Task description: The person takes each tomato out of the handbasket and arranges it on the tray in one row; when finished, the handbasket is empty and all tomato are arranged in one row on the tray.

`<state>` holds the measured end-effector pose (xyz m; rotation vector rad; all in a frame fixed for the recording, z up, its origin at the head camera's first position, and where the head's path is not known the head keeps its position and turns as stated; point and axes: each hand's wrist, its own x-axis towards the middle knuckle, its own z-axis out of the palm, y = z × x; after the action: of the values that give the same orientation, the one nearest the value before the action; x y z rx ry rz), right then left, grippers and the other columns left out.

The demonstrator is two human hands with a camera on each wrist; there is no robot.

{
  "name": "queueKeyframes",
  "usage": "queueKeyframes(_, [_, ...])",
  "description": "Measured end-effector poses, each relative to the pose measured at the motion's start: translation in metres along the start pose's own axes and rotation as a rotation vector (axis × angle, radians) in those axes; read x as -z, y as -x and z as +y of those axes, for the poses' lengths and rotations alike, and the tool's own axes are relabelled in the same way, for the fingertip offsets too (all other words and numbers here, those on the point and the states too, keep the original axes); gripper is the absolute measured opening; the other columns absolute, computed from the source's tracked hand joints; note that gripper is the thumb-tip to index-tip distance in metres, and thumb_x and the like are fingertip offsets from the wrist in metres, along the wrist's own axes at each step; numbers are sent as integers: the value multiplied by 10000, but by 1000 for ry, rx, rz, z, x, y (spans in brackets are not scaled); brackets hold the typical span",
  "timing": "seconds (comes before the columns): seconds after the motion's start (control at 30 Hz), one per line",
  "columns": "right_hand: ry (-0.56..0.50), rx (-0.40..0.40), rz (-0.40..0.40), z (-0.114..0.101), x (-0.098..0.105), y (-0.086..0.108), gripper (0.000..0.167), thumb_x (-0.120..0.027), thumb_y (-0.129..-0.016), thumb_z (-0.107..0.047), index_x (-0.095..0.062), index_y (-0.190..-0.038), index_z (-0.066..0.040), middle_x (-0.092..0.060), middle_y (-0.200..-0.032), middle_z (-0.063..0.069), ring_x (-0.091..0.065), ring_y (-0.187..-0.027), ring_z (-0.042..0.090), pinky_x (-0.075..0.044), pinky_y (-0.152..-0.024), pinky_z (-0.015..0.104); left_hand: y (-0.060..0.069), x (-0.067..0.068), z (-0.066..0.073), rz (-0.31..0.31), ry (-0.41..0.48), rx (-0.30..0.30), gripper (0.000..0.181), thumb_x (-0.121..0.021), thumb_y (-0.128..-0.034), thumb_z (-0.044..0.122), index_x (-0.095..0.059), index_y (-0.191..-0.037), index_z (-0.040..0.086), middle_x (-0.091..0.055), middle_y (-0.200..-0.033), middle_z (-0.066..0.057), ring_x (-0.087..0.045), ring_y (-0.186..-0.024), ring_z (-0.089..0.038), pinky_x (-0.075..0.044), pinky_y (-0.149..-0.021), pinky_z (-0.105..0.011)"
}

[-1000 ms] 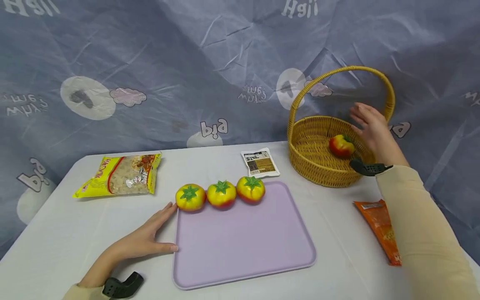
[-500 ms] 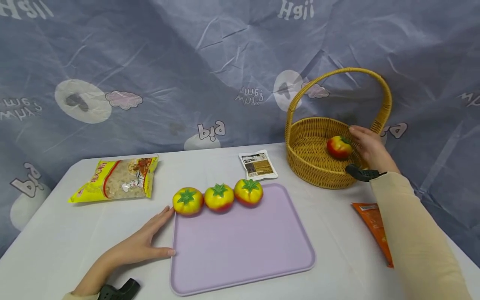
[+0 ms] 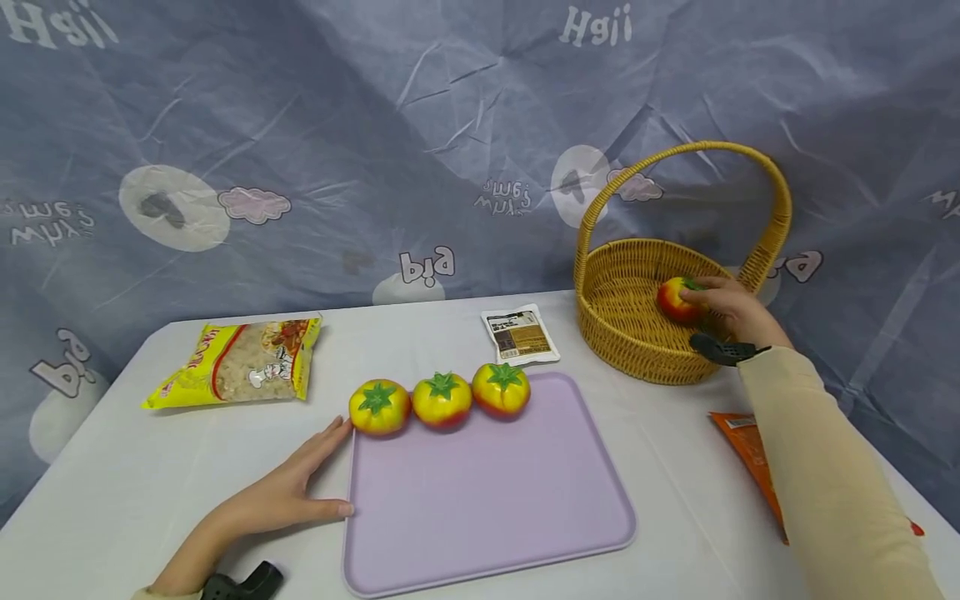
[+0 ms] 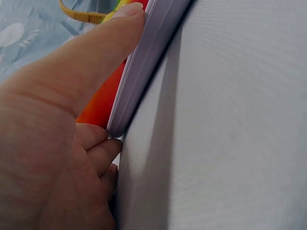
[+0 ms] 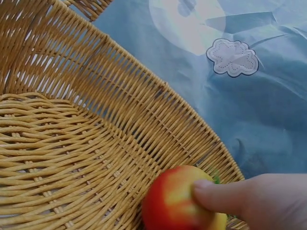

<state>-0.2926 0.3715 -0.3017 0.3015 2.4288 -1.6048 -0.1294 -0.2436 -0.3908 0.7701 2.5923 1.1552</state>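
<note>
In the head view, my right hand (image 3: 738, 308) reaches into the wicker basket (image 3: 637, 354) and holds a red and yellow tomato (image 3: 678, 302) with a green top. The thumb (image 5: 225, 194) presses on the tomato in the right wrist view; the other fingers are hidden there. My left hand (image 3: 277, 500) rests at the left edge of the lilac tray (image 3: 487, 492), fingers straight and spread, with the thumb (image 4: 110, 38) touching the rim. Three more tomatoes, a left one (image 3: 380, 407), a middle one (image 3: 442, 400) and a right one (image 3: 501, 390), line the tray's far edge.
A yellow food bag (image 3: 247, 362) lies at the table's back left. Behind the tray is a small white and brown packet (image 3: 520, 335). An orange packet (image 3: 750, 450) lies partly under the right sleeve. The basket's tall handle (image 3: 697, 148) arches over it.
My right hand has come down from above the basket's right side, and its thumb now lies on the tomato inside. The left hand has stayed at the tray.
</note>
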Motion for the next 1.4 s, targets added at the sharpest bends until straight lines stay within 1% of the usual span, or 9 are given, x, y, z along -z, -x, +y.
queueKeyframes(0.17, [94, 50, -71, 1, -6, -8, 786, -576, -938, -315, -116, -1466, 42, -260, -1361, 235, -274, -1197, 387, -233, -1034, 502, 3, -1, -2, 4, -5, 13, 963, -762, -768, 385, -217, -1481, 35, -102, -1510, -249, -85, -1342, -470, -129, -996, -664])
queueKeyframes(0.33, [184, 99, -106, 3, -7, -14, 738, -574, -944, -277, -158, -1426, 97, -323, -1294, 240, -345, -1142, 364, -310, -1005, 473, 3, -2, -2, -7, -2, 26, 966, -757, -771, 394, -209, -1486, 47, -94, -1513, -243, -78, -1343, -470, -119, -998, -663])
queueKeyframes(0.53, [103, 125, -34, -7, -8, -8, 825, -584, -923, -376, -118, -1448, 55, -345, -1237, 147, -390, -1077, 279, -417, -911, 324, 0, -1, -1, -10, -16, -5, 962, -764, -769, 376, -213, -1483, 39, -100, -1508, -254, -86, -1340, -472, -133, -998, -659])
queueKeyframes(0.7, [26, 210, 90, -37, -18, 16, 908, -629, -860, -441, -113, -1490, -37, -351, -1245, 69, -463, -982, 138, -459, -770, 169, -1, 0, 1, -25, -13, 2, 967, -764, -768, 377, -210, -1483, 36, -91, -1511, -249, -82, -1345, -462, -138, -1006, -647])
queueKeyframes(0.8, [-56, 291, 112, -59, -37, 41, 853, -654, -855, -387, -163, -1492, -102, -350, -1275, 49, -452, -1004, 112, -459, -794, 166, -1, 1, 1, -30, -12, 14, 972, -766, -765, 382, -209, -1485, 42, -87, -1513, -244, -84, -1347, -459, -143, -1006, -646])
queueKeyframes(0.9, [-185, 403, 47, -76, -64, 72, 714, -651, -887, -252, -240, -1456, -125, -371, -1274, 59, -451, -1043, 146, -459, -815, 173, -2, 1, 1, -30, -14, 30, 978, -766, -762, 390, -204, -1488, 52, -83, -1517, -237, -78, -1349, -456, -135, -1009, -645])
queueKeyframes(1.0, [-218, 451, -11, -81, -93, 99, 617, -631, -908, -186, -301, -1428, -144, -412, -1219, 43, -460, -1021, 160, -448, -800, 161, -3, 1, 2, -30, -8, 43, 980, -766, -760, 391, -202, -1491, 62, -77, -1521, -228, -65, -1351, -457, -114, -1014, -645])
queueKeyframes(1.2, [-68, 419, -75, -57, -141, 123, 649, -628, -914, -186, -284, -1457, -95, -413, -1315, 112, -457, -1103, 206, -420, -882, 194, -4, 1, 3, -29, 1, 38, 974, -770, -761, 375, -204, -1492, 70, -76, -1521, -229, -56, -1348, -466, -99, -1013, -650])
queueKeyframes(1.4, [66, 343, -108, -25, -162, 111, 705, -667, -883, -237, -292, -1451, -53, -384, -1376, 217, -386, -1235, 357, -321, -1012, 478, -2, 0, 1, -30, 12, 43, 976, -770, -762, 371, -200, -1491, 61, -70, -1522, -227, -54, -1348, -466, -99, -1010, -655])
